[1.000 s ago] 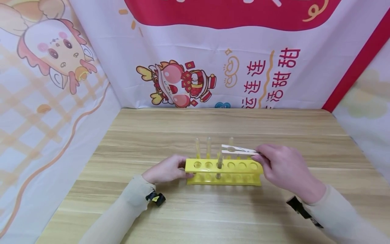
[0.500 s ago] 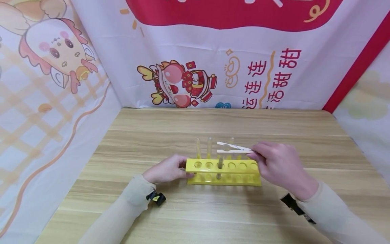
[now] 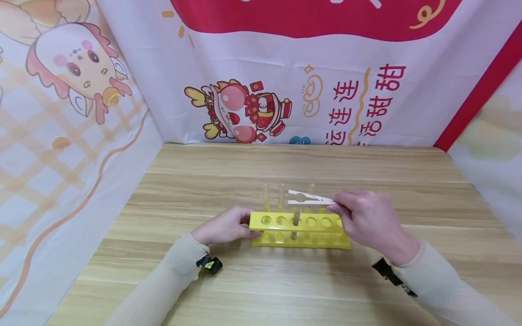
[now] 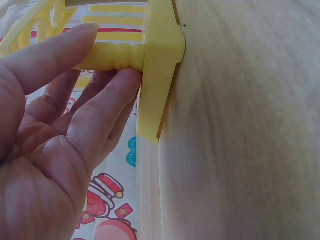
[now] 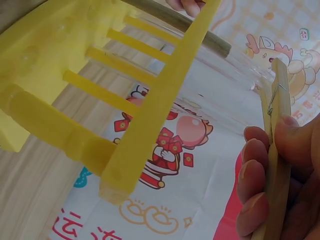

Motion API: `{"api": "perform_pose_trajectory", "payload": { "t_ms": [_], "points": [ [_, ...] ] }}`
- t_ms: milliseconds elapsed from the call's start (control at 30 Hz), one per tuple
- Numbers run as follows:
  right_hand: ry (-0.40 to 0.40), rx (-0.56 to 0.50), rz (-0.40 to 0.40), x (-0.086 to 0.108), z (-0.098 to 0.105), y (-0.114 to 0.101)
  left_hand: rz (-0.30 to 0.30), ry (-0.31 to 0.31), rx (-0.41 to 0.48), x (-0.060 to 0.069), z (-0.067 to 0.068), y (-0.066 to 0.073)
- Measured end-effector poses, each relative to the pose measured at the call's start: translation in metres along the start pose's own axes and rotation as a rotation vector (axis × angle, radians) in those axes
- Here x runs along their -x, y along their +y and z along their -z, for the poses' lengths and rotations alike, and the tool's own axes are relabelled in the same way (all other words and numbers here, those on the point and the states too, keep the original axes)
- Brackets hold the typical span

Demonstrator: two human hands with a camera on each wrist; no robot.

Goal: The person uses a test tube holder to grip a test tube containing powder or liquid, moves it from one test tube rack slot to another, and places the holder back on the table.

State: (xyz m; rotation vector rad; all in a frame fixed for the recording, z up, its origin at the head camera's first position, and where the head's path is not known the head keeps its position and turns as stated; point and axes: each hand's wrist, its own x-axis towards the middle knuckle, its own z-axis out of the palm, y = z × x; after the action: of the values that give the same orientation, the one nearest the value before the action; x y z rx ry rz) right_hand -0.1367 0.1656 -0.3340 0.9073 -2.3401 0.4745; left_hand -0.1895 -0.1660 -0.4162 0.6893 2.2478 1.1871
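Note:
My left hand grips the left end post of a yellow test tube rack. In the left wrist view its thumb and fingers lie around that post. My right hand holds a wooden test tube clamp by its handle. The clamp's prongs stand apart near the top of a test tube with grey-brown liquid, which stands in the rack. In the right wrist view the clamp is near the tube's clear upper end; whether it encircles the glass I cannot tell.
Test tubes stand upside down on the rack's rear pegs at the left. Another tube shows behind the clamp. The wooden table meets a printed cloth backdrop at the back and sides.
My right hand and the clamp have moved left, and the clamp's prongs have spread wider near the top of the liquid-filled tube. The left hand keeps its hold on the rack.

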Motion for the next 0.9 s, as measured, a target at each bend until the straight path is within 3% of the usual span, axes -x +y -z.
{"api": "perform_pose_trajectory", "payload": {
  "t_ms": [900],
  "points": [
    [-0.059, -0.014, -0.036, 0.013, -0.019, 0.005, -0.005, -0.009, 0.014, 0.001, 0.001, 0.002]
  ]
}}
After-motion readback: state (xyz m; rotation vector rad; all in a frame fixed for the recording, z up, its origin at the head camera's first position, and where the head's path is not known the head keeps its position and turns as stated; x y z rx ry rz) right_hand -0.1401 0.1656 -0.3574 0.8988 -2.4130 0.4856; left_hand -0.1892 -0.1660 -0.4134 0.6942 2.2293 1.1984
